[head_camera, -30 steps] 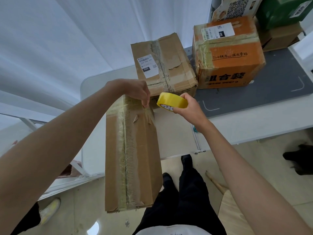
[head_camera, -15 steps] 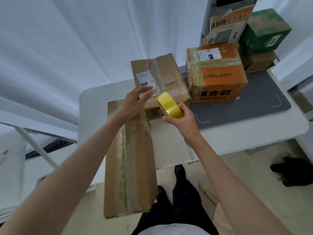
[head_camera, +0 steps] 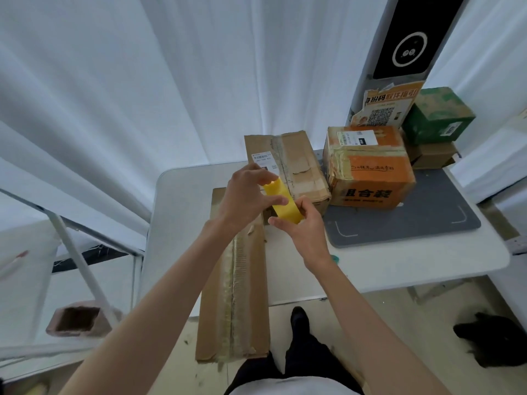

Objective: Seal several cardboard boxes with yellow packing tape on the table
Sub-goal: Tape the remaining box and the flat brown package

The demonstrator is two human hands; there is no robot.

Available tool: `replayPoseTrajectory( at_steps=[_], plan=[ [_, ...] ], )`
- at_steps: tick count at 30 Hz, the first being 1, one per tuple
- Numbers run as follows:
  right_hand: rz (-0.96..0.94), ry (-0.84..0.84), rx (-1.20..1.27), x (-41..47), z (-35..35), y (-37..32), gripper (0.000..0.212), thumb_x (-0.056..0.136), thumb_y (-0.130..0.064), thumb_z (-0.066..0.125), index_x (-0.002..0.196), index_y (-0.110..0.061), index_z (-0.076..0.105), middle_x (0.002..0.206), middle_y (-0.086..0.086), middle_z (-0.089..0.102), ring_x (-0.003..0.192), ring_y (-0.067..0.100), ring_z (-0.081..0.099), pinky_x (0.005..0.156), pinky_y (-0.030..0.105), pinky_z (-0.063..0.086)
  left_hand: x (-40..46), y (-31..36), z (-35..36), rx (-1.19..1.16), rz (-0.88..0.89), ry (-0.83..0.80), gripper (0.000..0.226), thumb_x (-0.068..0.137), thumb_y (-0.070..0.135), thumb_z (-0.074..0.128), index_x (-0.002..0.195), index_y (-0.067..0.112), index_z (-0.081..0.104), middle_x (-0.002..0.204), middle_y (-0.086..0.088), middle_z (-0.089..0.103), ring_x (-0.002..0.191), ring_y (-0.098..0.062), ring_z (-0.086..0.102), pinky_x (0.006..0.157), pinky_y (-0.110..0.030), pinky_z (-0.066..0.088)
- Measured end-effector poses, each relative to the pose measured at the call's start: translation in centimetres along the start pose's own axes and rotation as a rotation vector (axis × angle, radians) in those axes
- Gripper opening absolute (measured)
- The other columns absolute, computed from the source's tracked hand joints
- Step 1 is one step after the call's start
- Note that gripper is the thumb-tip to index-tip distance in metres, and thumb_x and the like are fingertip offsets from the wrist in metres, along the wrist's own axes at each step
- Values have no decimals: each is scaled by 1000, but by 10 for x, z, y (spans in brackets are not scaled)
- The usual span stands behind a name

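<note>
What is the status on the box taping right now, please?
Both hands on the yellow tape roll: left hand pinching its upper end, right hand gripping the lower. Long cardboard box beneath, no fresh yellow tape on it. Nothing in the way.

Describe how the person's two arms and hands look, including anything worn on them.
Both forearms are bare up to the frame's edge, with no sleeves showing. The left hand and right hand wear no gloves, and no rings, watch or wristband can be seen. Nothing is marked on either arm.
</note>
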State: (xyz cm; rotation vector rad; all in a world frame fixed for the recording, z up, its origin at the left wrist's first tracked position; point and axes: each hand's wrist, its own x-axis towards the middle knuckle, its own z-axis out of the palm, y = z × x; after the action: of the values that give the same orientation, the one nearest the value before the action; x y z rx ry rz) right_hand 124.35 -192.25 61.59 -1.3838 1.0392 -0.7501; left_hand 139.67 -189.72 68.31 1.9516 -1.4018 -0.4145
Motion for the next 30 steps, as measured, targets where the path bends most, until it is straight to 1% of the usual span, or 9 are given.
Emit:
replayPoseTrajectory(
  at_steps=[4, 8, 11, 13, 16, 19, 24, 27, 30],
  plan=[
    [-4, 14, 15, -3, 6, -8, 41, 77, -26, 88, 97, -13, 55, 84, -5, 59, 68, -3, 56, 63, 12, 48, -10, 8, -6, 42, 11, 44, 48, 68, 34, 92, 110, 17, 77, 101, 10, 62, 87, -4, 59, 71, -6, 39],
    [-25, 23, 34, -4, 9, -14, 42, 76, -25, 89, 97, -11, 55, 82, -5, 59, 67, -1, 56, 63, 15, 50, -14, 12, -7, 37, 15, 81, 38, 72, 29, 90, 107, 18, 78, 100, 10, 63, 87, -7, 61, 71, -8, 41],
    [-52, 18, 15, -4, 10, -18, 43, 75, -23, 90, 92, -9, 52, 79, -3, 54, 63, -2, 50, 59, 14, 46, -10, 11, -12, -103, -39, 122, 16, 80, 15, 83, 95, 16, 81, 91, 7, 69, 83, -9, 66, 79, -23, 54],
    [-78, 11, -17, -4, 10, -20, 44, 73, -23, 90, 87, -14, 50, 79, -2, 52, 62, -2, 47, 57, 13, 43, -6, 11, -16, -121, -73, 136, 10, 81, 10, 80, 87, 18, 81, 84, 9, 71, 79, -6, 68, 82, -32, 57],
    [-108, 0, -33, -4, 11, -24, 46, 73, -22, 90, 86, -14, 47, 79, -1, 49, 61, -1, 45, 57, 12, 41, 0, 11, -18, -112, -92, 126, 9, 80, 8, 79, 83, 17, 80, 79, 9, 73, 77, -6, 69, 83, -33, 58],
    [-94, -50, -62, -2, 9, -29, 46, 76, -26, 89, 96, -10, 51, 85, 2, 53, 69, 4, 47, 59, 11, 40, 5, 10, -16, -70, -107, 122, 7, 84, 8, 75, 83, 15, 78, 77, 9, 71, 76, -7, 66, 82, -30, 56],
    [15, -210, 6, 4, 2, -35, 28, 94, -31, 71, 118, -26, 57, 100, 0, 60, 85, 11, 56, 67, 16, 45, 10, 1, -8, 7, -137, 52, 8, 97, 8, 61, 92, 13, 66, 93, 1, 64, 91, -19, 61, 82, -30, 46],
    [-2, -200, -25, 8, 2, -34, 22, 96, -25, 69, 117, -25, 60, 102, 3, 63, 87, 13, 58, 77, 29, 49, 7, 3, -7, 61, -28, 13, 11, 101, 8, 52, 93, 15, 56, 98, 1, 58, 95, -19, 52, 80, -24, 37],
    [-14, -164, 7, 14, 4, -34, 17, 98, -22, 66, 114, -25, 61, 99, 4, 65, 89, 16, 60, 83, 36, 50, 1, 14, -9, 96, 174, 30, 12, 103, 6, 50, 94, 12, 55, 96, 2, 55, 92, -16, 48, 80, -21, 38]
  ],
)
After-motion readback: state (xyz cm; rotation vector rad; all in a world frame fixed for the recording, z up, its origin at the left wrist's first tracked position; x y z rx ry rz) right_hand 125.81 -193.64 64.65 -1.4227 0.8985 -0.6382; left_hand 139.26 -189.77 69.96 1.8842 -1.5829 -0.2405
